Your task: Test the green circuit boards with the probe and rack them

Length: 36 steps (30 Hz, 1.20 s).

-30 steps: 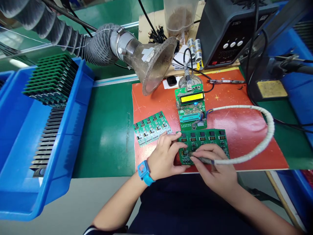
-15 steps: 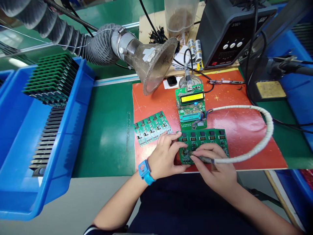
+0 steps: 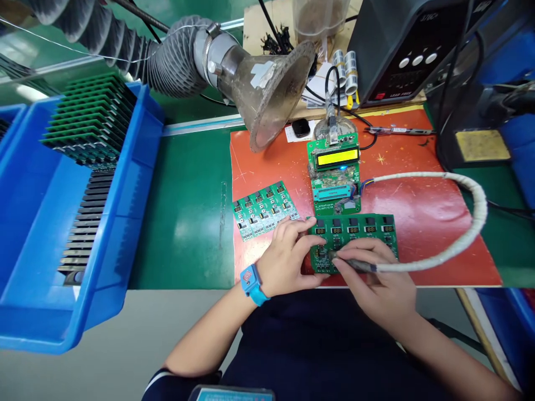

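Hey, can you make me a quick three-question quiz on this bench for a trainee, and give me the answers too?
1. Which hand holds the pen-like tool on the white cable?
2. True or false: the small screen is dark.
3. What colour is the mat beneath the circuit board that the left hand touches? A blue, B white, C red.

Key:
1. The right hand.
2. False; the small screen glows yellow.
3. C.
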Motion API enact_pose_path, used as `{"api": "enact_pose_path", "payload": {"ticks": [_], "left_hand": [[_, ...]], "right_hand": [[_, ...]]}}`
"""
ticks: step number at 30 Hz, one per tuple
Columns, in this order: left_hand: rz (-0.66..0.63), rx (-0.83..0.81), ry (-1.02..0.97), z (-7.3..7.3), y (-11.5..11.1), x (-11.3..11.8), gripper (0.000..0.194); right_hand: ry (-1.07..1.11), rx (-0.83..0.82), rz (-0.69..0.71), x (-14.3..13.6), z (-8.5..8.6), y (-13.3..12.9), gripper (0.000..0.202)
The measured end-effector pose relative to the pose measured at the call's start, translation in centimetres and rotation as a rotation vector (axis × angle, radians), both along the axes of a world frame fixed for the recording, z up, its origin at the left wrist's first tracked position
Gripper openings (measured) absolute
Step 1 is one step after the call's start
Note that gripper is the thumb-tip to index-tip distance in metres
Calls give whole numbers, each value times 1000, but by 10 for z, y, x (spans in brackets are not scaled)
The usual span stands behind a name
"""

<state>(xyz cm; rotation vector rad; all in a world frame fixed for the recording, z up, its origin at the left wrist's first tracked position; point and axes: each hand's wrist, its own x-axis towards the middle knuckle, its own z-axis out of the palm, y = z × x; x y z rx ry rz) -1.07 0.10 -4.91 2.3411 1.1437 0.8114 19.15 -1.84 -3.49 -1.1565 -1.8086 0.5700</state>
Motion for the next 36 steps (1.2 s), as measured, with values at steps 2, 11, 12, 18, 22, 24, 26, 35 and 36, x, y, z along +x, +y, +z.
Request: {"api": "enact_pose_path", "payload": {"ticks": [2, 11, 12, 18, 22, 24, 26, 35, 36], "left_hand": [[-3, 14, -6, 0, -1, 0, 54], [28, -13, 54, 4, -10, 2, 47], [33, -12, 58, 5, -11, 3, 47], [59, 10, 96, 5, -15, 8, 46], [56, 3, 85, 5, -17, 8, 44], [56, -3, 81, 5, -17, 7, 43], [57, -9, 83, 5, -18, 7, 43], [76, 15, 139, 7, -19, 9, 44], [80, 20, 149, 8, -18, 10, 47]], "right_hand": [[-2, -13, -5, 0, 0, 0, 19], [135, -99, -138, 18, 16, -6, 15], [168, -99, -192, 24, 16, -7, 14], [289, -157, -333, 46, -2, -6, 14], [243, -123, -311, 44, -7, -4, 12], [222, -110, -305, 44, -7, -4, 12], [209, -93, -295, 45, -7, -3, 12], [186, -107, -286, 48, -7, -3, 9], [192, -117, -286, 49, -8, -3, 10]]}}
